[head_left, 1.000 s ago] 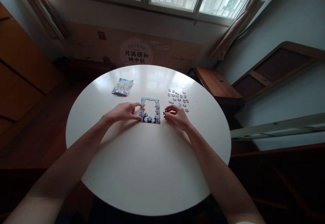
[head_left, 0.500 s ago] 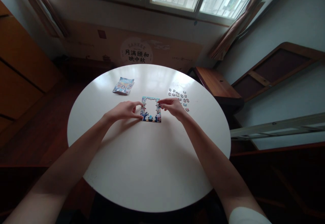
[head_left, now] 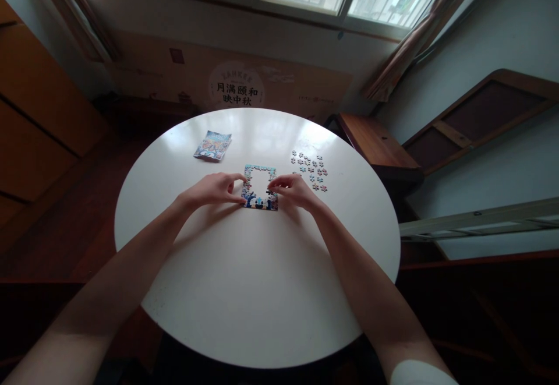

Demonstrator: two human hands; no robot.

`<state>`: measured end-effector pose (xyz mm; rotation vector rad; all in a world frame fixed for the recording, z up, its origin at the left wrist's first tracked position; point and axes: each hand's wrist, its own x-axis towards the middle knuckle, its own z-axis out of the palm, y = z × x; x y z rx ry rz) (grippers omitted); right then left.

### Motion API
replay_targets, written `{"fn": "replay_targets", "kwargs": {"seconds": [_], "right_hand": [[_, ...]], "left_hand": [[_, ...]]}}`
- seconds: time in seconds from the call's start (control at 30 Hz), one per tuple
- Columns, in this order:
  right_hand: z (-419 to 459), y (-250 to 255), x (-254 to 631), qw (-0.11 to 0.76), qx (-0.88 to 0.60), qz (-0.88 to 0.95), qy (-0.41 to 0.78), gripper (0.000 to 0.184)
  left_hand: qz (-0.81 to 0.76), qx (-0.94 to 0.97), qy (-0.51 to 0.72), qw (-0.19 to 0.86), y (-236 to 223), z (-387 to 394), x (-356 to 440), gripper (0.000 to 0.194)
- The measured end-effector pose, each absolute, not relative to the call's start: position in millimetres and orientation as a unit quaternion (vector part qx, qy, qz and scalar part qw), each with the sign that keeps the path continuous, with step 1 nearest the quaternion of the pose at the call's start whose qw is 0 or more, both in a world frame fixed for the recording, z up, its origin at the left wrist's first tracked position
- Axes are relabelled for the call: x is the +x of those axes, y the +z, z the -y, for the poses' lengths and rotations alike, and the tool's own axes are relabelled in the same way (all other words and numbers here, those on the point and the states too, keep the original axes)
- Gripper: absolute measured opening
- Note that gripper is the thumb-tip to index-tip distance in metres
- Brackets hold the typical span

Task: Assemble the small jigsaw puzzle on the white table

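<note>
A partly assembled jigsaw puzzle [head_left: 261, 203] lies flat on the white round table, its border joined around an open middle. My left hand [head_left: 215, 188] is at its left edge, thumb and curled index finger set apart against the border, holding it in place. My right hand [head_left: 293, 190] reaches over the right border with its fingers pinched on a small dark puzzle piece [head_left: 269, 192], low in the open middle. Whether that piece touches its neighbours I cannot tell. Several loose puzzle pieces [head_left: 311, 169] lie scattered beyond my right hand.
A colourful printed packet [head_left: 213, 145] rests at the back left of the table [head_left: 244, 292]. A wooden bench [head_left: 371, 140] stands past the table's right side. Behind it are a wall with a printed banner [head_left: 283, 85] and windows.
My right hand has moved slightly down and inward, bringing the piece from the right border into the lower right of the open middle. The left hand stays at the left edge.
</note>
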<state>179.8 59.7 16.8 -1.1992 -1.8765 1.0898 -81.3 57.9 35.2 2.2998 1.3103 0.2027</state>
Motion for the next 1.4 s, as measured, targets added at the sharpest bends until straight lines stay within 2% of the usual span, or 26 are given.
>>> {"fn": "replay_targets", "kwargs": {"seconds": [0.33,0.53,1.1,1.4], "right_hand": [[-56.4,14.7,177.7,0.295,-0.477,0.726,0.398,0.013],[-55.6,11.5,176.3,0.29,-0.476,0.718,0.416,0.015],[-54.4,2.6,172.9,0.282,-0.481,0.754,0.347,0.01],[-55.3,13.4,182.7,0.294,-0.5,0.759,0.295,0.015]], "left_hand": [[-0.479,0.844,0.072,0.23,35.4,-57.2,-81.0,0.079],[-0.483,0.842,0.065,0.23,37.7,-56.0,-79.5,0.078],[-0.483,0.843,0.066,0.227,37.4,-56.2,-79.6,0.076],[-0.48,0.844,0.067,0.228,35.3,-57.2,-81.2,0.075]]}}
